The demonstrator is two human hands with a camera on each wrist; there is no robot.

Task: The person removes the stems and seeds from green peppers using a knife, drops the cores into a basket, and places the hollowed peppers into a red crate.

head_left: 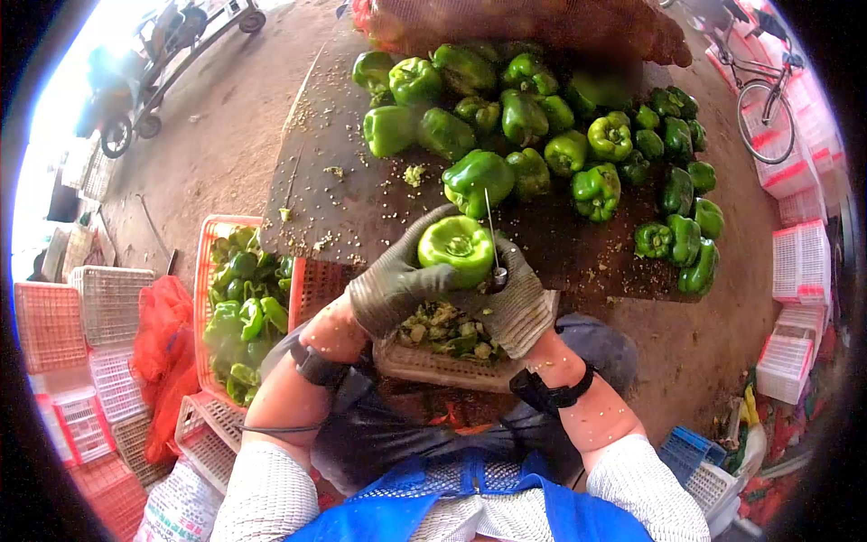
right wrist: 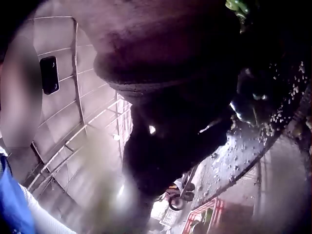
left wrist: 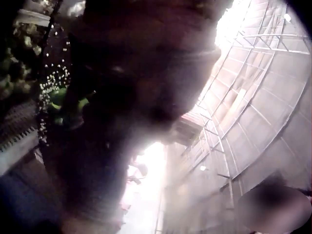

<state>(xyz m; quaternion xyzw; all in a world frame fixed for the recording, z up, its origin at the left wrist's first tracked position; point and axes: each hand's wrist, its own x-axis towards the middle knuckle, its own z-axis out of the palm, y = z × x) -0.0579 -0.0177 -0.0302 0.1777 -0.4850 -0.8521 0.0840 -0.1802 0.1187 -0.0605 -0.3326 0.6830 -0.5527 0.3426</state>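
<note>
Holding one green pepper (head_left: pixel 456 251) at the near side of the bench (head_left: pixel 334 203), the gloved left hand (head_left: pixel 397 285) has its grip curled round the fruit, stem end up. The gloved right hand (head_left: pixel 517 303) grips one thin metal tool (head_left: pixel 490 221), nearly upright, just right of the pepper. Far on the bench lie many loose peppers (head_left: pixel 524 117), overlapping, so no exact count is possible. At near left stands one orange basket (head_left: pixel 200 307) of peppers; below the hands, one crate (head_left: pixel 433 369) of scraps. One white sack (head_left: pixel 181 508), near left, bears print too small to read.
</note>
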